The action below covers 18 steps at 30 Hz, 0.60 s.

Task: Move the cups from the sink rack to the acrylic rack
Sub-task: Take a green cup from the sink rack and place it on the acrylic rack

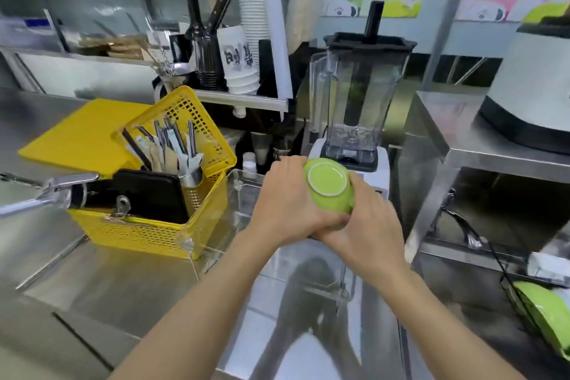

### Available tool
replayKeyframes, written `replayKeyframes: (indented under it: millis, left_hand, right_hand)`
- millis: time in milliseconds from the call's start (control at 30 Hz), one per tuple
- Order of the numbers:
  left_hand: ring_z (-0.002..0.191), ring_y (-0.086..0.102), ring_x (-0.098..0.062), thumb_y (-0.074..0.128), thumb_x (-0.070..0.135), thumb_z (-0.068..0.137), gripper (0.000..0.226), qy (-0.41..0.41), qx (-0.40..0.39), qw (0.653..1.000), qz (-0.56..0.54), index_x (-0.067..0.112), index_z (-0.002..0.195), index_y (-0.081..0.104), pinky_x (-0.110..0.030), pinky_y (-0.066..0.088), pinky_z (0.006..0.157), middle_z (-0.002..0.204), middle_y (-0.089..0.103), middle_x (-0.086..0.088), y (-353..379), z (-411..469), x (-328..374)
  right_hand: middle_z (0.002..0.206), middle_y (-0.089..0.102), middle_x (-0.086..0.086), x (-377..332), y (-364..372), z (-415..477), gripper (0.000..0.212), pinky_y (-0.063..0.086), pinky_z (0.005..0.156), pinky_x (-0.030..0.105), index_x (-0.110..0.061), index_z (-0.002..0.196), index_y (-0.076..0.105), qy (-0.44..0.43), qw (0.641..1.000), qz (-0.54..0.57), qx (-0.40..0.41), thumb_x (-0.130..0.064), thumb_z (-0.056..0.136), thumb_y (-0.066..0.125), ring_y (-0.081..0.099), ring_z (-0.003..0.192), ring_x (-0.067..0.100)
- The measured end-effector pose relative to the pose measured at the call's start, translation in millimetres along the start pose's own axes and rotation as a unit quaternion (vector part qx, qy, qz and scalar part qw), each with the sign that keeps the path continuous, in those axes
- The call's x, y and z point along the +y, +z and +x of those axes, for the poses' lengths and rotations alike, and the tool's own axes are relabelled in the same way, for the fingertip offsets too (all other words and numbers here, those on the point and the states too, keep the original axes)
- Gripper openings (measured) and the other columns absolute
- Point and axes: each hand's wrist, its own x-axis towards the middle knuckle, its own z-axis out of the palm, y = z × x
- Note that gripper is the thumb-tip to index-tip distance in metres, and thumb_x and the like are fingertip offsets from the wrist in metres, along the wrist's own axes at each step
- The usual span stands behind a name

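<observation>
A yellow perforated plastic basket (172, 194) sits at left. The left hand (290, 203) and right hand (367, 225) together clasp an upturned lime-green ceramic cup (328, 185), held between them above the clear acrylic rack (243, 194).

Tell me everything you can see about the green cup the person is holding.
The green cup looks like glossy lime-green ceramic. It is turned bottom-up and tilted toward the camera, showing a round recessed base ringed by a pale unglazed foot. The left hand and the right hand both clasp its sides, covering its lower part and rim. It is held over the clear acrylic rack, in front of the blender.
</observation>
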Motion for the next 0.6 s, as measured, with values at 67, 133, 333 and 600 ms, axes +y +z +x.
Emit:
replayKeyframes:
  millis: [67,133,333,600]
  left_hand:
    - [0.072,0.055,-0.037,0.073,0.053,0.033,0.056,-0.009,-0.027,1.0,0.011,0.016,0.065,0.046,-0.032,0.038,0.054,0.066,0.05,-0.003,-0.3,0.2,-17.3]
    - [0.071,0.053,-0.037,0.072,0.053,0.034,0.054,-0.014,-0.037,0.999,0.02,0.017,0.064,0.046,-0.033,0.038,0.055,0.067,0.049,-0.001,-1.2,-4.4,-28.5]
    - [0.075,0.058,-0.036,0.071,0.055,0.034,0.053,-0.058,-0.063,0.996,0.019,0.017,0.066,0.051,-0.037,0.05,0.06,0.066,0.057,-0.006,12.7,-25.6,-50.9]
    - [0.077,0.057,-0.027,0.063,0.064,0.04,0.062,-0.114,-0.09,0.989,0.041,0.016,0.078,0.057,-0.036,0.047,0.065,0.076,0.058,-0.002,41.7,-52.0,-72.2]
  right_hand:
    - [0.116,0.063,0.0,-4.7,12.8,-3.2,0.091,0.042,0.088,0.039,-0.018,0.129,0.043,0.002,1.0,-0.013,-0.024,-0.062,0.049,0.051,0.057,0.108,0.025]
    - [0.116,0.062,-0.001,-6.7,22.1,-7.5,0.093,0.042,0.086,0.041,-0.02,0.129,0.041,0.002,0.998,-0.036,-0.047,-0.066,0.049,0.048,0.056,0.109,0.025]
    - [0.112,0.063,-0.001,-2.5,35.2,-25.9,0.094,0.032,0.08,0.038,-0.02,0.13,0.037,0.004,0.99,-0.094,-0.107,-0.069,0.051,0.049,0.056,0.11,0.024]
    - [0.105,0.064,-0.006,10.5,45.7,-42.3,0.09,0.037,0.082,0.038,-0.022,0.122,0.041,0.014,0.98,-0.098,-0.173,-0.07,0.046,0.042,0.058,0.101,0.02]
